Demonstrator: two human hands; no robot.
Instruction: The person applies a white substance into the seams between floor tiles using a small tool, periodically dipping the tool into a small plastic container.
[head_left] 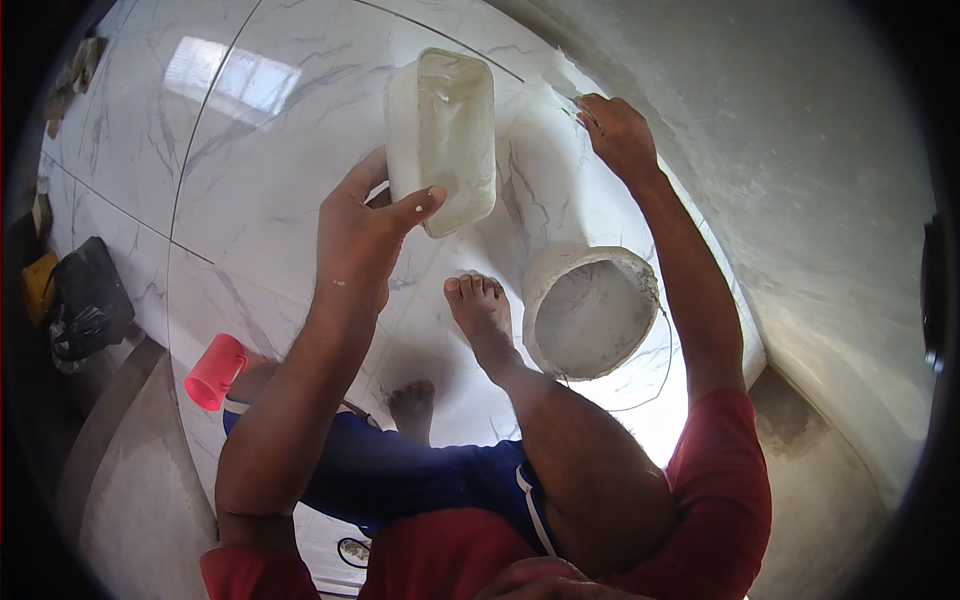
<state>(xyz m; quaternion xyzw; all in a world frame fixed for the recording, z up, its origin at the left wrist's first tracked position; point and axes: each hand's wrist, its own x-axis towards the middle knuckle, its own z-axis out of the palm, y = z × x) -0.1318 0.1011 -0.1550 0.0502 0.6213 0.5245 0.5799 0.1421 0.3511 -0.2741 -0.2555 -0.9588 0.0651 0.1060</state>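
Note:
My left hand (362, 225) grips a whitish rectangular plastic tub (403, 130) by its near end, thumb over the rim. The tub is tilted so that its inside shows, with pale smears on its walls. Farther right, my right hand (618, 138) is closed, its fingers bent down at the joint where the floor meets the wall. Whatever its fingers pinch is too small and hidden to name. White wet-looking material lies along the joint beside those fingers. Between my right forearm and my bare foot stands a round bucket (541, 272) with a crusted rim, holding greyish-white material.
White marbled tiles (270, 190) cover the floor, with dark joints between them. A grey plastered wall (800, 150) rises along the right. A pink mug (214, 372) lies near my left knee. Black plastic bag (90, 300) and a yellow item (38, 285) sit at far left.

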